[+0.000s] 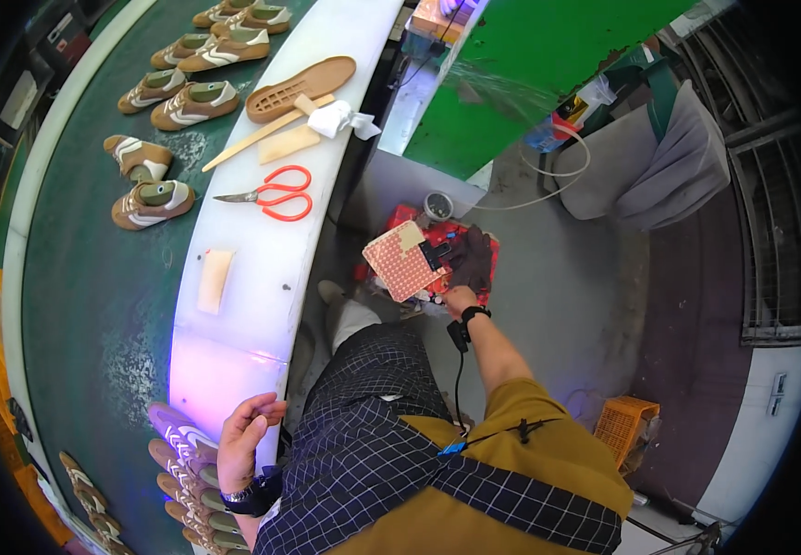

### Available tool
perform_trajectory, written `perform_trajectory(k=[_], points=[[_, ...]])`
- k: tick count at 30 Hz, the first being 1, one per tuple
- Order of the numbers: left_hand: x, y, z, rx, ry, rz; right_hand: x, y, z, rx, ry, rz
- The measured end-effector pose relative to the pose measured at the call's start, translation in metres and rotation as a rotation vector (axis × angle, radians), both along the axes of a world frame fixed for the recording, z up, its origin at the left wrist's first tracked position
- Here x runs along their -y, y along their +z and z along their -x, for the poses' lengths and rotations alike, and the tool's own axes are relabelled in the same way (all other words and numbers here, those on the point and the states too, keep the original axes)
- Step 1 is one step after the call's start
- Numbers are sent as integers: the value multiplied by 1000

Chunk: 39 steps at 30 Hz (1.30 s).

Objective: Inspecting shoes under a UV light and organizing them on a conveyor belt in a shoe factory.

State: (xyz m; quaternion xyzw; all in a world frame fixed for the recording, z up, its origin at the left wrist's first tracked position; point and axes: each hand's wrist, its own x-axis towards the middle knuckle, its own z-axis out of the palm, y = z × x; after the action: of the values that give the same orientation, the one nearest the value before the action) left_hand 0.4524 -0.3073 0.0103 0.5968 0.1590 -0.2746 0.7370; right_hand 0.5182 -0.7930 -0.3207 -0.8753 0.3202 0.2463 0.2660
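My left hand hovers by the edge of the white worktop, fingers loosely bent and apart, with nothing visible in it. Low to the right, my right hand reaches down to the near edge of a red container. Its fingers look closed; what they hold, if anything, is too small to make out. Beside that hand lie a dark brown glove, a pink-and-cream patterned sheet and a small black object. A round cup stands behind them.
On the worktop lie red-handled scissors, a brown shoe sole, a wooden stick, crumpled white material and a cream block. Brown-and-white shoes sit on the green belt. An orange crate stands right.
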Motion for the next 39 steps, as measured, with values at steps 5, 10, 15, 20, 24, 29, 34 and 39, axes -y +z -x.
perform_trajectory(k=[5,10,15,20,24,29,34,39], points=[[8,-4,-7,-4,57,0,6,-8,22,-60,44,-8],[12,-12,-8,-26,78,-26,-16,1,2,-6,-3,-96],[19,-8,-15,1,78,-45,-18,3,-24,182,-45,-109],[20,-11,-16,-20,102,-70,-12,6,-58,102,68,62],[18,-13,-16,-99,107,-116,-15,-13,-72,-158,315,122],[11,-19,-14,-161,115,-168,-20,-45,-68,-141,167,92],[10,-17,-6,-146,193,-237,-21,-78,-78,-198,313,124],[-4,-17,-1,-150,190,-195,4,-40,-65,-47,232,176]])
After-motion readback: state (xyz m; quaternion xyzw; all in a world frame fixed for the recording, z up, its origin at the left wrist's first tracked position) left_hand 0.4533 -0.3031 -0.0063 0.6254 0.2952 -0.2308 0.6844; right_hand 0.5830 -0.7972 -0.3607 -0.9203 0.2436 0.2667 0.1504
